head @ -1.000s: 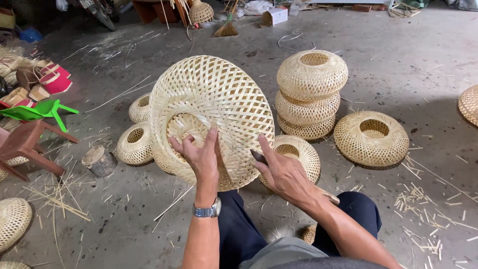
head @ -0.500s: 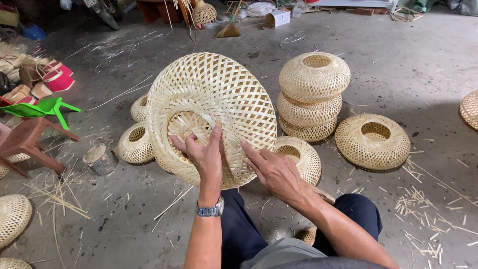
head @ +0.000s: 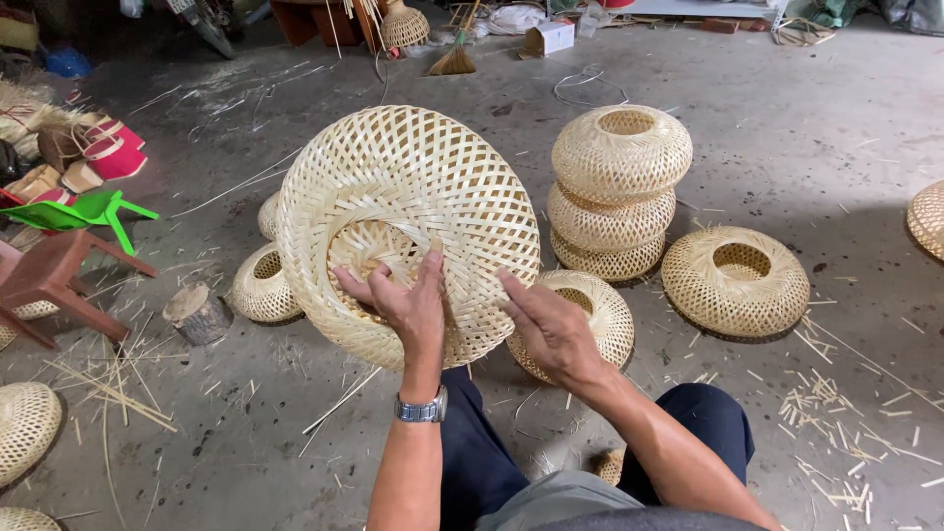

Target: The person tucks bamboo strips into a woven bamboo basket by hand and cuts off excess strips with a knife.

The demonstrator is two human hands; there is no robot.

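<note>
A large round woven bamboo basket [head: 423, 187] is held tilted up in front of me, its open ring facing me. My left hand [head: 403, 300], with a wristwatch, grips the inner rim, fingers hooked into the opening. My right hand [head: 551, 329] lies flat against the basket's lower right edge, fingers pressing on the weave. A smaller woven basket [head: 595, 310] sits on the floor just behind my right hand.
A stack of three woven baskets [head: 615, 187] stands to the right, another [head: 736, 280] lies beside it. More baskets [head: 258, 285] sit left, near a wood stump [head: 197, 313], a brown stool [head: 54, 280] and a green stool [head: 84, 211]. Bamboo strips litter the concrete floor.
My right hand has slid left along the lower rim, closer to my left hand. The basket has turned slightly in my grip.
</note>
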